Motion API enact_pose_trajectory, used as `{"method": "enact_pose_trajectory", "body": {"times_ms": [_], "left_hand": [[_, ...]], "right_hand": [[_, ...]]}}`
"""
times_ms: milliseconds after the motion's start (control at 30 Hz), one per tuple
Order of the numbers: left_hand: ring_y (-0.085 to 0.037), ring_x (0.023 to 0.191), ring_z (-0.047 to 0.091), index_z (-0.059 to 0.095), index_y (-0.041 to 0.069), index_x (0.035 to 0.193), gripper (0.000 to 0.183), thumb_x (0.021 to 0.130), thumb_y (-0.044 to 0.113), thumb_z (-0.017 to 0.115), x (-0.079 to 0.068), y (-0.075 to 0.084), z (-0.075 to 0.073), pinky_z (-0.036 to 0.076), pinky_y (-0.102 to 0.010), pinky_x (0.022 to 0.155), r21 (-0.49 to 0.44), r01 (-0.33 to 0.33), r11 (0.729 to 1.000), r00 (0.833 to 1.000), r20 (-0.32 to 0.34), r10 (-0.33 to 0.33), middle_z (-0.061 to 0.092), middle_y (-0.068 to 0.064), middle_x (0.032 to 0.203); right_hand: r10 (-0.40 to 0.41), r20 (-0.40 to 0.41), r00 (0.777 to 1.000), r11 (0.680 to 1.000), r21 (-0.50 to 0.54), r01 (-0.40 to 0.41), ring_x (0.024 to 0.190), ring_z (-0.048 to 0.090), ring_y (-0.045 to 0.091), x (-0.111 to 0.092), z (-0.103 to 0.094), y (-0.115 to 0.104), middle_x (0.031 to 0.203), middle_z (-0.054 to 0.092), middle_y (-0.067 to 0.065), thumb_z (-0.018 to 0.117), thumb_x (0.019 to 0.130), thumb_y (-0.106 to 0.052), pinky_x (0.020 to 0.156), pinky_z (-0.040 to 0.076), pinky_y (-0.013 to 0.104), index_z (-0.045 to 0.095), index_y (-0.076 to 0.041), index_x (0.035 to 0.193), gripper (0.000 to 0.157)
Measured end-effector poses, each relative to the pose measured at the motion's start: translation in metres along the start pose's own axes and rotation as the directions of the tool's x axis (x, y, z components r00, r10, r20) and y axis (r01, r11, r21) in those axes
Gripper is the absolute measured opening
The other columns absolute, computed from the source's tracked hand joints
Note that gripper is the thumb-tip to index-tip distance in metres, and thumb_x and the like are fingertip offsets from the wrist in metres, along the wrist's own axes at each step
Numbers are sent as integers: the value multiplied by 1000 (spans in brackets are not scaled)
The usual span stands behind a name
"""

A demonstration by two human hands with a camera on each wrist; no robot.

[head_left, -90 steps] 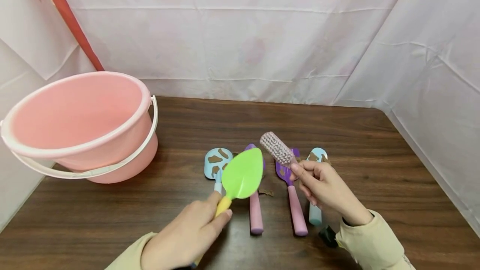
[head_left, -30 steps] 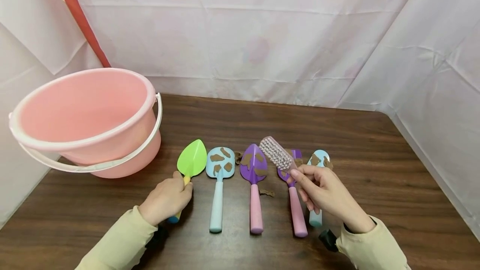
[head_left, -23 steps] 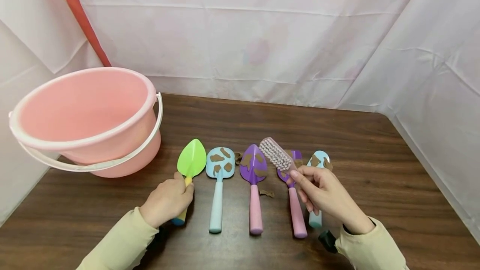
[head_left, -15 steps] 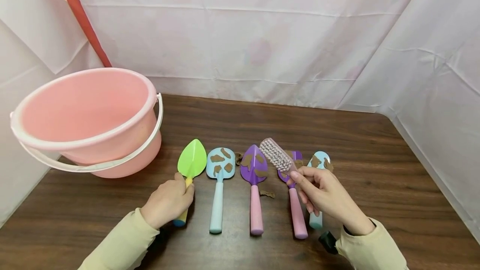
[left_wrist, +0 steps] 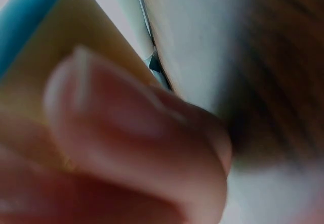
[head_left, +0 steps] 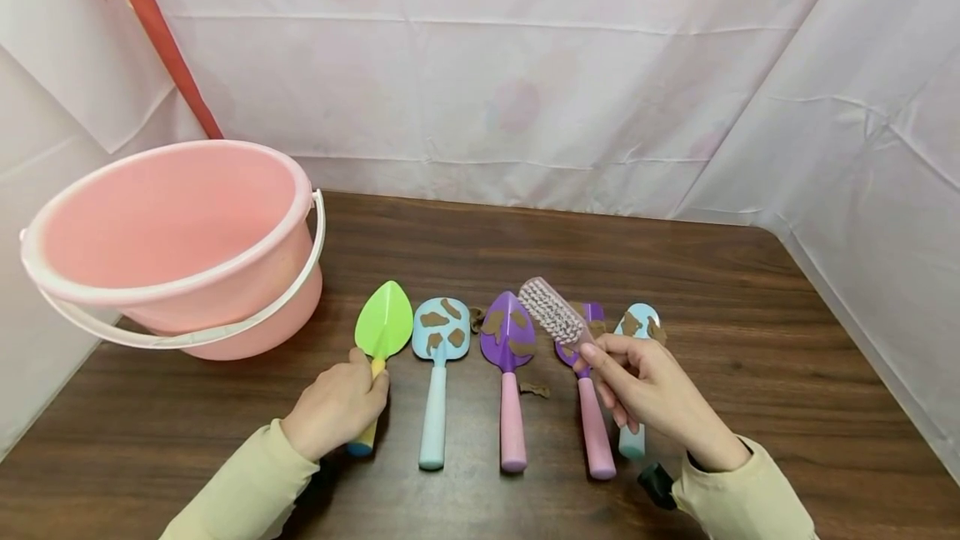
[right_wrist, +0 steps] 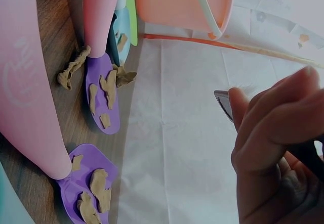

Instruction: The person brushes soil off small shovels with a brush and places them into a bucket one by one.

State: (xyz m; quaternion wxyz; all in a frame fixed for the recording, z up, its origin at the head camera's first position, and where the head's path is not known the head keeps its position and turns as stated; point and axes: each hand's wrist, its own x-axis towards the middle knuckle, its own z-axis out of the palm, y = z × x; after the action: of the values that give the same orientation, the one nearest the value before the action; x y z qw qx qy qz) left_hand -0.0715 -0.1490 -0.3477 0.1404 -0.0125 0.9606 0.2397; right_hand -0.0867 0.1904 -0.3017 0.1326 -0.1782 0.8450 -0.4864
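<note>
My left hand [head_left: 333, 402] grips the yellow handle of a green trowel [head_left: 384, 319], which lies at the left end of a row of garden hand tools. In the left wrist view, curled fingers [left_wrist: 136, 133] wrap its yellow, blue-ended handle. A small brush [head_left: 553, 311] is pinched in my right hand [head_left: 652, 382], its bristles turned toward the head camera. Behind the brush is a purple shovel with a pink handle [head_left: 595, 432], partly hidden. Brown clay-like patches cover the blades of the light blue shovel [head_left: 433, 415], the purple trowel [head_left: 512, 423] and the light blue trowel [head_left: 632, 440].
A large pink bucket [head_left: 225, 298] with a white carrying handle stands at the left. Loose brown scraps [head_left: 535, 390] lie among the tools on the dark wooden table [head_left: 450, 240]. Pale cloth [head_left: 510, 65] hangs behind and at the sides.
Three seconds ago the left hand held the green trowel raised over the other tools; it has moved left and down to the row's end. In the last second both hands stay nearly still.
</note>
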Motion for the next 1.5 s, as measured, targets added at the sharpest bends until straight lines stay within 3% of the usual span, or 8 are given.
{"method": "enact_pose_trajectory", "body": {"times_ms": [167, 467, 967, 1367, 1500], "left_hand": [[-23, 57, 51, 37, -23, 117, 51, 94, 21, 45, 0, 1, 0, 41, -35, 51, 5, 2, 1000, 1000, 9, -2, 49, -11, 67], [-23, 52, 48, 43, -13, 99, 35, 95, 21, 46, -2, 1, 2, 38, -33, 48, -6, 2, 1000, 1000, -16, -2, 46, -10, 63], [-23, 51, 48, 40, -16, 101, 36, 96, 19, 40, -2, 1, -4, 39, -32, 48, -28, -5, 1000, 1000, -22, 4, 47, -10, 62], [-19, 48, 44, 37, -2, 91, 27, 98, 23, 42, -21, 15, -34, 37, -30, 46, -10, -102, 995, 988, -116, 100, 45, -8, 61], [-18, 45, 43, 36, 1, 89, 25, 98, 23, 42, -31, 21, -49, 36, -30, 45, 26, -135, 991, 975, -175, 137, 44, -6, 58]], "right_hand": [[12, 3, 1000, 1000, -5, -12, 37, 49, 11, 0, 0, 0, 54, 51, 2, 47, 101, -31, 35, 43, 32, 63, -10, 87, 29], [19, 6, 1000, 1000, 5, -19, 37, 49, 10, 0, 1, 0, 55, 51, 2, 47, 100, -31, 33, 41, 30, 63, -9, 88, 29], [11, -2, 1000, 1000, -12, -12, 37, 49, 11, 1, 0, -1, 54, 51, 2, 47, 101, -31, 35, 43, 32, 63, -10, 87, 30], [-4, 1, 1000, 1000, -1, 4, 37, 49, 12, 0, 0, 1, 54, 51, 3, 46, 101, -29, 34, 42, 33, 63, -9, 88, 29], [2, 5, 1000, 1000, -4, -2, 37, 50, 12, 0, 0, 1, 54, 51, 3, 46, 101, -30, 34, 43, 32, 63, -9, 89, 30]]}}
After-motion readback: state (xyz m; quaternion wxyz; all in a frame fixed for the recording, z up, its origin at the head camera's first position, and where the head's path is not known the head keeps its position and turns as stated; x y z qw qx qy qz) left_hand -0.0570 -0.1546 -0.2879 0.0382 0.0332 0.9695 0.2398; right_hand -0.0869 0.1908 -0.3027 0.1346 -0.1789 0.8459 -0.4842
